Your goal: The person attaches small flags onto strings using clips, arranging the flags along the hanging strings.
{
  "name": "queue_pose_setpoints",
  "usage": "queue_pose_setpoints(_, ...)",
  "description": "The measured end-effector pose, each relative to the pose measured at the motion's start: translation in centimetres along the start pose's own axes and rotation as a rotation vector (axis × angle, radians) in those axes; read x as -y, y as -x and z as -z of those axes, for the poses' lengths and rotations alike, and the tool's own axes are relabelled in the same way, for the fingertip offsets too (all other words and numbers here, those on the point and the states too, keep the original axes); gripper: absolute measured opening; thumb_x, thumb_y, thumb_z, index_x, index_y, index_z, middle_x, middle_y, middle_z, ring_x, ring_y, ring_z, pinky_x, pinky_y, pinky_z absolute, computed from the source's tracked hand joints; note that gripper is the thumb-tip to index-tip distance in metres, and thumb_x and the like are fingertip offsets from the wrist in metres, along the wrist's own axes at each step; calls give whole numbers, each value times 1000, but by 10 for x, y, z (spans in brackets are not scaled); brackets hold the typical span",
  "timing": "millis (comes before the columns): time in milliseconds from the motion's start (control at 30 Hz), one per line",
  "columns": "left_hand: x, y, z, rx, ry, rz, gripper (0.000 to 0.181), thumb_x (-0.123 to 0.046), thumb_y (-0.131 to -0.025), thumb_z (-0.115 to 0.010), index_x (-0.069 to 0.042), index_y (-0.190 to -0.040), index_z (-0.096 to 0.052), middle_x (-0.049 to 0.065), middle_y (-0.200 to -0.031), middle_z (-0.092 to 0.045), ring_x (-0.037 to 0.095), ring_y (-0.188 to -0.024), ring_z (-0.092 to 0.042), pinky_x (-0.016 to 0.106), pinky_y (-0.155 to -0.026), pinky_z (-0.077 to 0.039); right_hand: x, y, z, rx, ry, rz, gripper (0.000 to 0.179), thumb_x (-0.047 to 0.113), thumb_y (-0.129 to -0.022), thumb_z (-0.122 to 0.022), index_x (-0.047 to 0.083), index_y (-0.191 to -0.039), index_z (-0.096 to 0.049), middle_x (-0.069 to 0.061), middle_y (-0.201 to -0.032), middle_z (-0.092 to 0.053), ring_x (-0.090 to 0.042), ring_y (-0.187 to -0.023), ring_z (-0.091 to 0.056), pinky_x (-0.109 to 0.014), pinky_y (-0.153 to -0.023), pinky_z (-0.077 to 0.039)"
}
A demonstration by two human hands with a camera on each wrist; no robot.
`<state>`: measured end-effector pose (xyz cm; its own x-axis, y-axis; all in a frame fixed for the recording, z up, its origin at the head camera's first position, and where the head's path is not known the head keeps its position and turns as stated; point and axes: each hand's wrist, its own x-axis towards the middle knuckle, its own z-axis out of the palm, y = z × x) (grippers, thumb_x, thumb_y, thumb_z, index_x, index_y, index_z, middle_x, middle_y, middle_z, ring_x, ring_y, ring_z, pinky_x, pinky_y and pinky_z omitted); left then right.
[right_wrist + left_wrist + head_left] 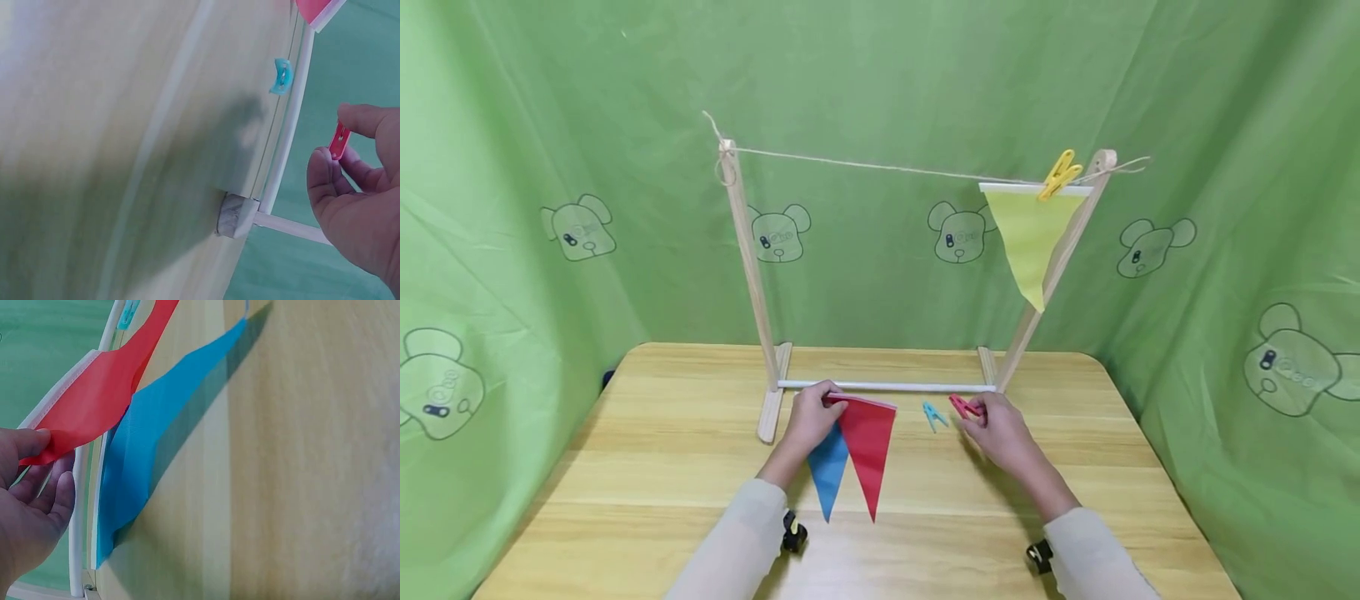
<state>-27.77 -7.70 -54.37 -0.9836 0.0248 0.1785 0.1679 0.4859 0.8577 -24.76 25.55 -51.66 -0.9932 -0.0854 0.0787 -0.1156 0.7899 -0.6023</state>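
My left hand pinches the red triangular flag by one end of its white top band. Below it, the blue triangular flag lies on the table, partly covered by the red one in the head view. Between thumb and fingers, my right hand holds a red clothespin above the table. A blue clothespin lies on the wood just left of that hand. Up on the string, a yellow clothespin holds a yellow triangular flag near the right post.
The string runs between a left wooden post and a right wooden post, which lean outward. A white rod joins them low down, at the back of the wooden table. Green curtain surrounds the table's back and sides.
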Motion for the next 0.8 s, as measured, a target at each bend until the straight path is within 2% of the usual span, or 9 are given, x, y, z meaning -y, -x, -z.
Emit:
queue_pose_setpoints(233, -2, 3, 1, 6, 55, -11, 7, -2, -91, -77, -7, -93, -73, 10, -88, -72, 17, -76, -59, 27, -68, -52, 4, 0, 4, -26, -5, 73, 31, 10, -91, -77, -3, -115, -63, -13, -99, -59, -19, -82, -56, -22, -66, -49)
queue_pose_setpoints(467, -4, 5, 2, 4, 102, -19, 7, -1, -90, -77, -6, -94, -73, 11, -92, -74, 17, -79, -61, 25, -71, -53, 8, -1, 13, -22, -27, 69, 32, 9, -92, -75, -4, -118, -62, -17, -105, -61, -22, -86, -59, -23, -69, -52)
queue_pose_setpoints(800, -7, 2, 7, -29, 133, -47, 7, -1, -90, -77, -6, -95, -74, 11, -88, -72, 16, -76, -58, 21, -67, -50, 14, -4, 21, -46, -24, 109, 30, 8, -92, -75, -1, -118, -63, -14, -104, -63, -21, -86, -61, -26, -72, -55)
